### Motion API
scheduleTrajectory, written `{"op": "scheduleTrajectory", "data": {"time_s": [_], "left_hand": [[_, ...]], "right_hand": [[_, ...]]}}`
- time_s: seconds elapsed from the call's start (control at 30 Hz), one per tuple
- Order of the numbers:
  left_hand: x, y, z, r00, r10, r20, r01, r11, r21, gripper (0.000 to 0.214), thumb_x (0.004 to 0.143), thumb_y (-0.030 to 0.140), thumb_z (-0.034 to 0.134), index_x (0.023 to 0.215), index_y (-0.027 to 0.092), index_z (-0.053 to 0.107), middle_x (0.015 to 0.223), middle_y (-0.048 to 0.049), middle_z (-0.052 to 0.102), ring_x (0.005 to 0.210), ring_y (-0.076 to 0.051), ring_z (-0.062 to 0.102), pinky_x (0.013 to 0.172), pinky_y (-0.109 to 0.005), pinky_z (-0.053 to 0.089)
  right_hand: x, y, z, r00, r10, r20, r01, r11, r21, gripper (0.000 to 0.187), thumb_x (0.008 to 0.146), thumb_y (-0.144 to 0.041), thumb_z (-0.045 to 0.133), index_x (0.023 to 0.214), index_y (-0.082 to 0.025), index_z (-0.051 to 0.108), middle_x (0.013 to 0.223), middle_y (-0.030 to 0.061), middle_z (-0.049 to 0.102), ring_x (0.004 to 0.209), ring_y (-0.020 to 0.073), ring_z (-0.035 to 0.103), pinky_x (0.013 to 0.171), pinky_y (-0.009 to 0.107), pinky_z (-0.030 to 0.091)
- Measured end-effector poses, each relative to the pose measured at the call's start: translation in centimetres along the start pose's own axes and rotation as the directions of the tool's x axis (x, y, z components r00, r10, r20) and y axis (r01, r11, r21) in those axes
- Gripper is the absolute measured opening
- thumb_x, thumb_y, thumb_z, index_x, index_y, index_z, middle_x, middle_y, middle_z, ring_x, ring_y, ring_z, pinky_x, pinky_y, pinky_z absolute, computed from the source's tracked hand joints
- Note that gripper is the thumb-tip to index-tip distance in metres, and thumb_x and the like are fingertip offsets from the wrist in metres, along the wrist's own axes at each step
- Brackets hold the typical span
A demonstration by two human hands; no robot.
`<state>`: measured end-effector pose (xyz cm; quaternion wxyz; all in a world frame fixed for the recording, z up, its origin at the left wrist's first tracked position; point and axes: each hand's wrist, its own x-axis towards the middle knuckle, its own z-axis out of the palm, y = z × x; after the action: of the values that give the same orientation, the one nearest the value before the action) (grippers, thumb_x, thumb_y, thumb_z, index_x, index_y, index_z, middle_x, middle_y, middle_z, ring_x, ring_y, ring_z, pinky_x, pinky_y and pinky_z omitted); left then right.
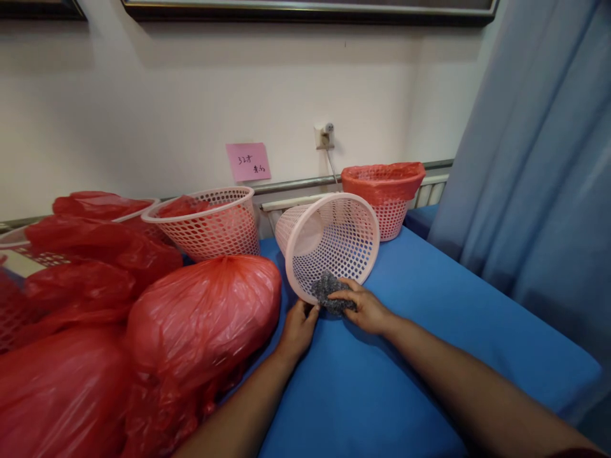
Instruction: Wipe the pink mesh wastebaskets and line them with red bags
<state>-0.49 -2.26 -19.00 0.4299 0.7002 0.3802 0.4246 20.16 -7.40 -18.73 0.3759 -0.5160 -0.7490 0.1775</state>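
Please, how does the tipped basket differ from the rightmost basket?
The tipped basket lies on its side, mouth toward the camera; the rightmost basket stands upright. The tipped basket shows no liner, while the rightmost basket has a red plastic liner over its top. Both have walls full of holes.

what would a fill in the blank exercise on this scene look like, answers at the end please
1. The right hand holds a wiry grey clump at the mouth of a pale pink basket lying on its ____.
2. The surface beneath that basket is coloured ____.
3. The liner in the rightmost basket is coloured ____.

Missing words: side; blue; red.
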Motion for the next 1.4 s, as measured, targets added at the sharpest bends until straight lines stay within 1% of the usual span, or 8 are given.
{"op": "scheduleTrajectory", "data": {"time_s": [0.13,0.27,0.57,0.7,0.87,1.13,1.27,1.4], "left_hand": [[-0.3,1.7,-0.7,0.991,0.068,-0.112,-0.059,0.995,0.085,0.025,0.089,0.039,0.061,0.099,0.017,0.065,0.097,-0.0071,0.074,0.091,-0.022,0.07,0.087,-0.038,0.056],[-0.7,3.1,-1.0,0.967,0.14,-0.213,-0.109,0.983,0.151,0.022,0.089,0.039,0.062,0.096,0.017,0.064,0.089,-0.004,0.071,0.083,-0.019,0.067,0.079,-0.032,0.055],[-0.1,0.5,-0.2,0.998,0.024,0.061,-0.029,0.997,0.073,0.029,0.084,0.036,0.063,0.105,0.016,0.069,0.11,-0.0108,0.077,0.102,-0.027,0.071,0.097,-0.045,0.054],[-0.3,1.4,-0.7,0.998,0.05,-0.04,-0.046,0.994,0.096,0.026,0.086,0.04,0.062,0.096,0.017,0.069,0.097,-0.0069,0.076,0.092,-0.024,0.071,0.087,-0.038,0.056],[-0.7,2.9,-1.0,0.957,0.131,-0.257,-0.095,0.985,0.147,0.025,0.09,0.042,0.059,0.094,0.018,0.065,0.088,-0.0031,0.07,0.083,-0.019,0.066,0.078,-0.03,0.053],[0.0,0.8,-0.1,0.999,0.018,0.051,-0.021,0.999,0.051,0.032,0.084,0.04,0.065,0.104,0.016,0.068,0.106,-0.0105,0.076,0.1,-0.027,0.071,0.096,-0.045,0.055],[-0.2,1.6,-0.6,0.997,0.064,-0.052,-0.061,0.996,0.058,0.028,0.088,0.041,0.061,0.1,0.017,0.068,0.1,-0.0076,0.076,0.093,-0.024,0.071,0.089,-0.04,0.057],[-0.7,3.0,-1.2,0.948,0.136,-0.289,-0.101,0.986,0.132,0.026,0.091,0.043,0.059,0.092,0.018,0.064,0.085,-0.0027,0.069,0.079,-0.018,0.065,0.076,-0.029,0.054]], "right_hand": [[0.5,1.4,-2.7,0.97,0.196,-0.141,-0.23,0.929,-0.288,0.058,0.077,0.001,0.057,0.127,-0.027,0.068,0.152,0.0085,0.046,0.134,0.0267,0.05,0.113,0.042,0.041],[0.7,2.2,-4.3,0.905,0.304,-0.299,-0.399,0.85,-0.345,0.055,0.086,-0.002,0.049,0.136,-0.021,0.062,0.155,0.016,0.039,0.131,0.0318,0.051,0.112,0.049,0.039],[0.0,0.2,0.2,1.0,-0.019,-0.008,0.019,0.998,0.062,0.062,0.075,0.0,0.059,0.129,-0.03,0.066,0.149,0.0055,0.045,0.137,0.021,0.048,0.115,0.038,0.04],[0.3,1.9,-2.1,0.993,0.092,-0.075,-0.102,0.986,-0.132,0.061,0.072,0.004,0.055,0.123,-0.026,0.07,0.15,0.0077,0.047,0.134,0.027,0.049,0.115,0.046,0.038],[0.5,3.5,-4.3,0.913,0.261,-0.314,-0.345,0.904,-0.252,0.055,0.081,0.0,0.049,0.129,-0.021,0.068,0.153,0.0138,0.043,0.131,0.0348,0.05,0.114,0.056,0.035],[0.2,0.6,0.5,0.999,0.036,-0.036,-0.032,0.991,0.129,0.061,0.074,-0.003,0.062,0.127,-0.031,0.067,0.149,0.0054,0.045,0.135,0.022,0.05,0.114,0.04,0.041],[0.4,1.7,-0.3,0.997,0.049,-0.06,-0.043,0.994,0.098,0.061,0.07,0.0,0.06,0.121,-0.031,0.07,0.147,0.0034,0.048,0.134,0.0223,0.052,0.114,0.041,0.042],[0.6,4.1,-2.1,0.952,0.19,-0.238,-0.211,0.975,-0.065,0.061,0.071,0.004,0.056,0.12,-0.028,0.071,0.148,0.0068,0.049,0.134,0.0297,0.05,0.116,0.051,0.037]]}}
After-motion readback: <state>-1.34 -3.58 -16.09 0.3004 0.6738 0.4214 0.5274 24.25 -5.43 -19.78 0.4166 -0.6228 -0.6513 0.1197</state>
